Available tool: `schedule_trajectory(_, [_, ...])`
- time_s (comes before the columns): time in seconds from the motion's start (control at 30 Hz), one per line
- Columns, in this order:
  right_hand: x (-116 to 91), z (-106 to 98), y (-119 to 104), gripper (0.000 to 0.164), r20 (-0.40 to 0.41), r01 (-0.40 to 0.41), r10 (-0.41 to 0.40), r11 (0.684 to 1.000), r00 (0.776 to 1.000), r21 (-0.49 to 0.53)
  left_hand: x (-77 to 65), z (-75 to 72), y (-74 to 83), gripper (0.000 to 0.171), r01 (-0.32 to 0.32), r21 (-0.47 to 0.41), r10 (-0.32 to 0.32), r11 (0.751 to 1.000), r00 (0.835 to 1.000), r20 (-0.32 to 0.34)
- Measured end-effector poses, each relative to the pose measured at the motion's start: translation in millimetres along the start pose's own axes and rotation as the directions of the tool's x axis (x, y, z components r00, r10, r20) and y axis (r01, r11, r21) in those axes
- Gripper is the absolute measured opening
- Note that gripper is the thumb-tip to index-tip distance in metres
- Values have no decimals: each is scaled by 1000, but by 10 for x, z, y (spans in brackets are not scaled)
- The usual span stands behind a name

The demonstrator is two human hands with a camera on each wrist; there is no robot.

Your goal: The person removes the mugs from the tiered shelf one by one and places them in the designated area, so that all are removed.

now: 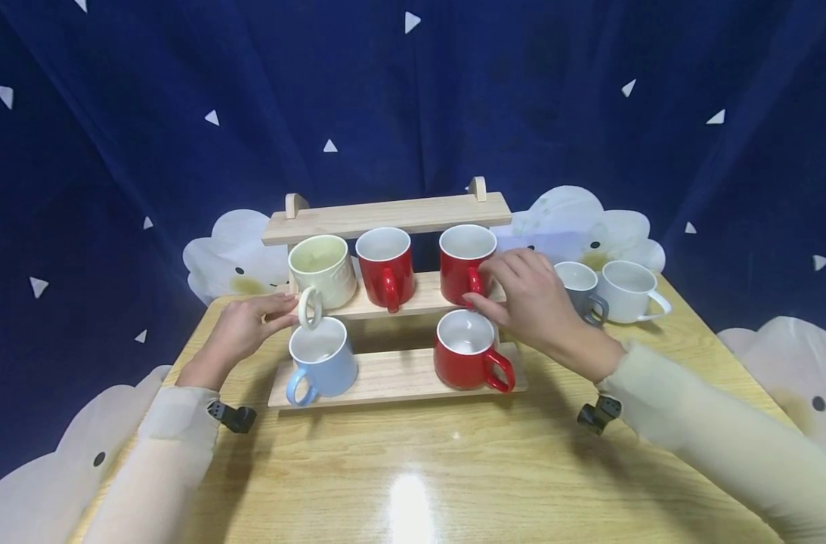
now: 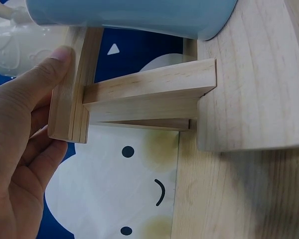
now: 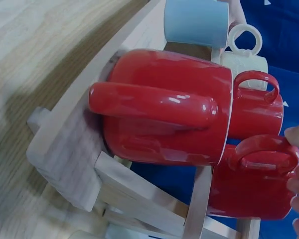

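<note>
My left hand (image 1: 245, 325) grips the left end of the middle board (image 1: 419, 293) of a wooden rack; thumb and fingers (image 2: 42, 164) lie on either side of the wood. By it stands a cream mug (image 1: 323, 276), with a light blue mug (image 1: 324, 359) on the lower board (image 1: 392, 375). On the rack's right side, my right hand (image 1: 531, 298) pinches the handle of the right red mug (image 1: 459, 273), which sits on the middle board. Another red mug (image 1: 377, 283) stands left of it. Below is a wider red mug (image 1: 456, 364), handle to the right.
The rack's top board (image 1: 392, 214) bears no mugs. A grey mug (image 1: 577, 283) and a white mug (image 1: 623, 295) stand on the wooden table (image 1: 358, 468) right of the rack. Behind hangs a dark blue curtain (image 1: 385, 98).
</note>
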State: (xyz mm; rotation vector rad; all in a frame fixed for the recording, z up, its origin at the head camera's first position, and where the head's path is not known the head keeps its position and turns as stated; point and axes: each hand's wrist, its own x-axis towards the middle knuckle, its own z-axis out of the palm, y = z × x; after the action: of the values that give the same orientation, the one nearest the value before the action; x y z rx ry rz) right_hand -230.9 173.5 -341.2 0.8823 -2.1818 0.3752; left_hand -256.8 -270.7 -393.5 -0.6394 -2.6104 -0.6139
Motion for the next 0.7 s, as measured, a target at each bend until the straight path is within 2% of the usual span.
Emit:
schedule_trajectory(0.13, [-25,-40,-14,38,59,-104,104,995,993,-9,5,-1,-1,37,-6,-4,6,1000,1000,-6])
schedule_trajectory(0.33, [-68,-89,6,36,196,-290,288,957,937,-17,5,0,-8,38,-5,-5,5,1000,1000,-7])
schedule_trajectory(0.7, [-46,-107,85,32,266,-420,404,907,875,7,7,-7,10,38,3,-12,-3,1000,1000,-4])
